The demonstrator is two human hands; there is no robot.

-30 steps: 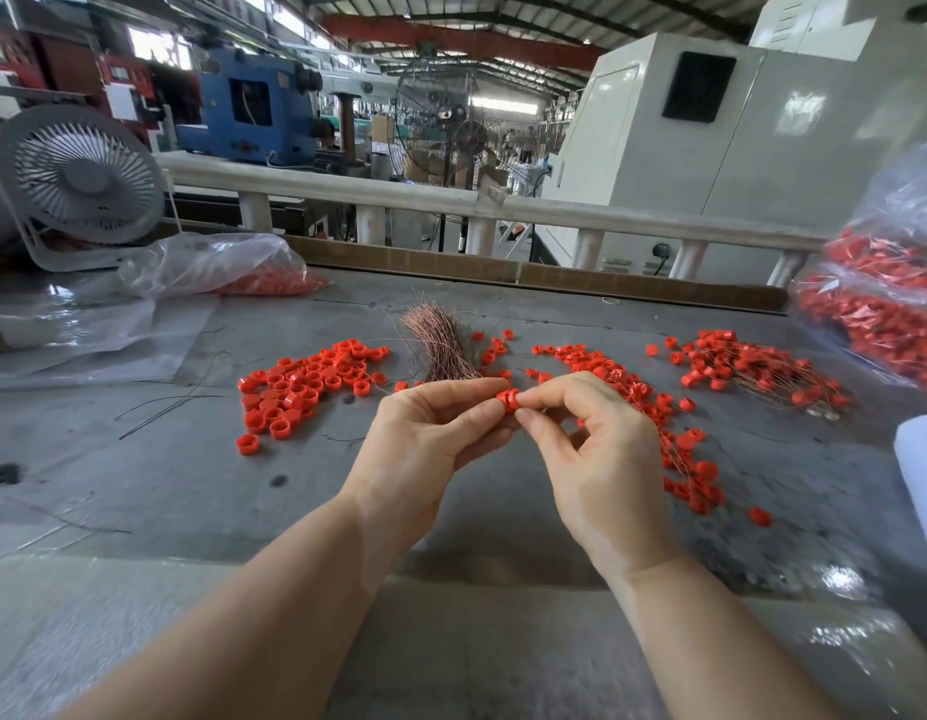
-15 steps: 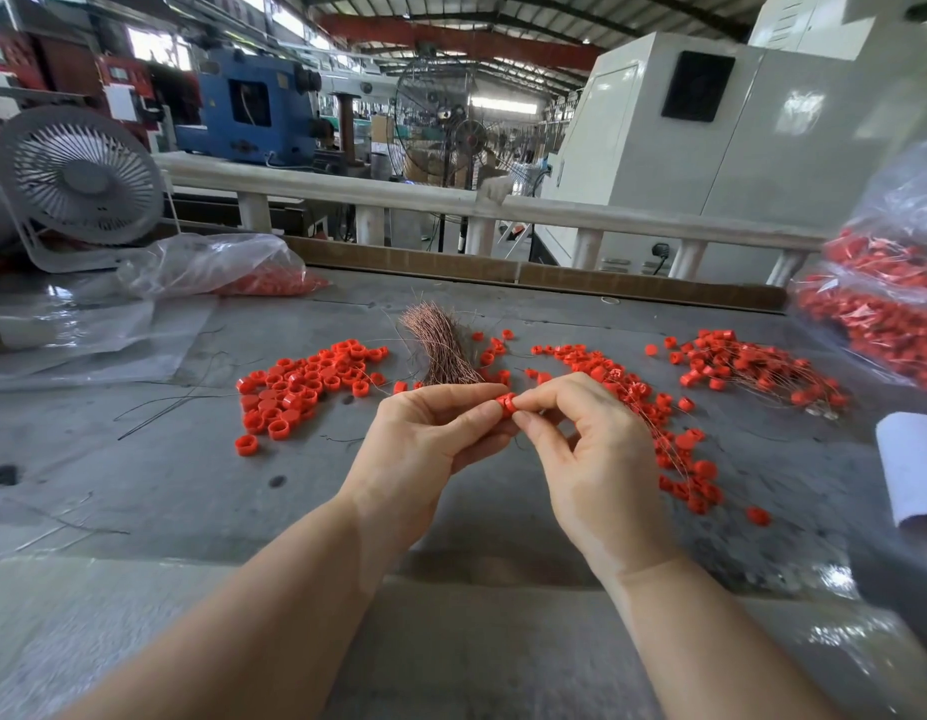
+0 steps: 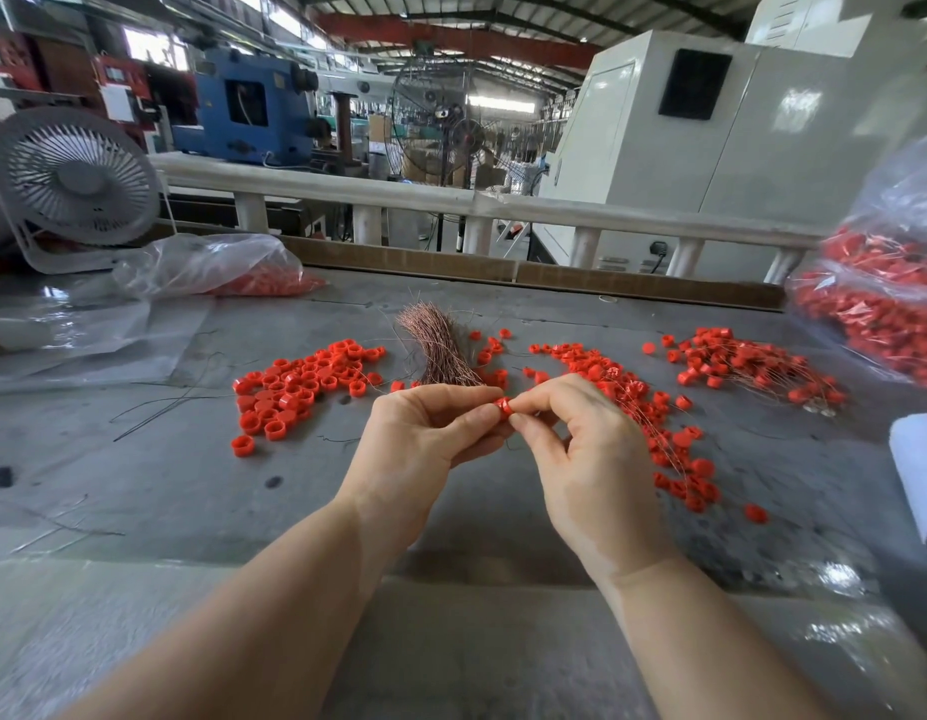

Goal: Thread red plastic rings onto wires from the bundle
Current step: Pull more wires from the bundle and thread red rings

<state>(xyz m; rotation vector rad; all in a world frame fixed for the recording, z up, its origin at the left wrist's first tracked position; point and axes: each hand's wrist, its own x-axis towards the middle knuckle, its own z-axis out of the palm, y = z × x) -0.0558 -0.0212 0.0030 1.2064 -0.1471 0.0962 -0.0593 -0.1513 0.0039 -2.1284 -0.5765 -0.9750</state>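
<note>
Above the grey table (image 3: 139,485), your left hand (image 3: 425,439) and right hand (image 3: 580,449) both pinch one red ring (image 3: 503,407); steady it, feeding the barely visible wire squarely through.

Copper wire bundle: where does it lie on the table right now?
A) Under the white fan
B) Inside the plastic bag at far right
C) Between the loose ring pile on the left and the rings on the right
C: the copper wire bundle lies on the table just beyond the hands, with the loose ring pile to its left and more rings to its right.
</note>
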